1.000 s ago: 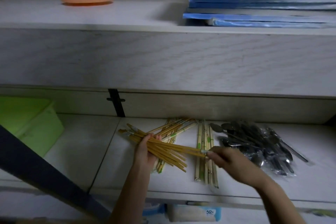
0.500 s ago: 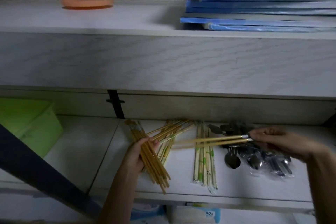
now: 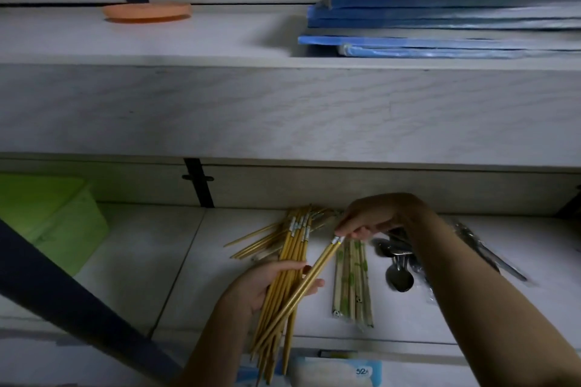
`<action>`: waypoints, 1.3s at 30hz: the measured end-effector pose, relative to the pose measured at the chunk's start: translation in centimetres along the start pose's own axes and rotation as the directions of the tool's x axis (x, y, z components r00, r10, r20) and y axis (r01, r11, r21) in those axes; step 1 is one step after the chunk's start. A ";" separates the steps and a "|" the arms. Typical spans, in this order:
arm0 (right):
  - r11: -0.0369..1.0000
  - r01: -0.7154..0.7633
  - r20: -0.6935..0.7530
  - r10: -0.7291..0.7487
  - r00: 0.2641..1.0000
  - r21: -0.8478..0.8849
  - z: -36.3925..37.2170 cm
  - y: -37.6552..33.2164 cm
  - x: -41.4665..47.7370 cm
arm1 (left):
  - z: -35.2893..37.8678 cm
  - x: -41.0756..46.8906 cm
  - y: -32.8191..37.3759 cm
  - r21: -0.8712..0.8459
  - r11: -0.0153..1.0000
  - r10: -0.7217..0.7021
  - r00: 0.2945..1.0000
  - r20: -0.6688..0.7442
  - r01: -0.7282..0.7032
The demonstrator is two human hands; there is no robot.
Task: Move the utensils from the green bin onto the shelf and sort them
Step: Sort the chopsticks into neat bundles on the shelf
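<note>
The boxy, translucent green bin (image 3: 53,223) sat far left on the shelf (image 3: 141,261). Your left hand (image 3: 267,284) gripped the fanned bundle of slim, smooth yellow chopsticks (image 3: 295,248), its tips overhanging the edge. A slack grip could have spilled them. Your right hand (image 3: 367,217) pinched a silver-capped pair (image 3: 317,269), beside wrapped chopsticks (image 3: 352,280) and glossy steel spoons (image 3: 399,276).

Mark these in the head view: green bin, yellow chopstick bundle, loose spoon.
green bin (image 3: 67,236), head view, on its side wall facing the camera.
yellow chopstick bundle (image 3: 295,248), head view, on the shafts just below the pale bands.
loose spoon (image 3: 399,280), head view, on its bowl.
</note>
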State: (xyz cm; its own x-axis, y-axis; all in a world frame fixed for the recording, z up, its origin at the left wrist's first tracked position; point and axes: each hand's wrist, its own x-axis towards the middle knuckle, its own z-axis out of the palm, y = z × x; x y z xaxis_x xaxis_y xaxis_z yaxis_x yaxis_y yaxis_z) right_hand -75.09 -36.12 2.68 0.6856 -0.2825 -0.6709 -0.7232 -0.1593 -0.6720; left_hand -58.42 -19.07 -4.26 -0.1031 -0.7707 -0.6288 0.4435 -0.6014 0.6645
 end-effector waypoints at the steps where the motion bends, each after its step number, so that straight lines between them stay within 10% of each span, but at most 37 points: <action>1: 1.000 -0.015 -0.009 0.015 1.000 -0.004 0.0 -0.4 0.7 | 0.4 -0.1 0.0 -0.023 1.000 0.009 1.000 0.007 -0.009; 13: 0.970 0.180 -0.408 -0.101 0.908 0.161 2.7 -2.1 5.9 | 0.4 0.5 -0.2 -0.133 0.985 0.102 0.991 -0.086 -0.113; 21: 0.940 0.339 -0.761 -0.236 0.605 -0.022 9.5 -2.0 2.9 | 0.0 2.4 0.5 -0.266 0.935 0.172 0.957 -0.235 -0.233; 30: 0.832 0.236 -0.386 -0.029 0.922 0.502 15.7 0.8 0.1 | 0.5 3.1 1.4 -0.513 0.790 0.197 0.932 -0.304 -0.335; 39: 0.591 0.316 -0.381 -0.015 0.924 0.742 15.0 2.3 -0.6 | 0.1 3.4 1.0 -0.491 0.789 0.249 0.923 -0.293 -0.369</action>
State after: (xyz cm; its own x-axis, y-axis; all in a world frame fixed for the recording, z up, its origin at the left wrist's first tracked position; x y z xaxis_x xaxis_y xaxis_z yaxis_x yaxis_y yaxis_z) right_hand -75.93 -22.10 -3.23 0.6129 -0.6196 -0.4904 -0.1493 0.5186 -0.8419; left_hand -58.37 -22.28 -5.67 0.2764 -0.7993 -0.5336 0.8253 -0.0871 0.5580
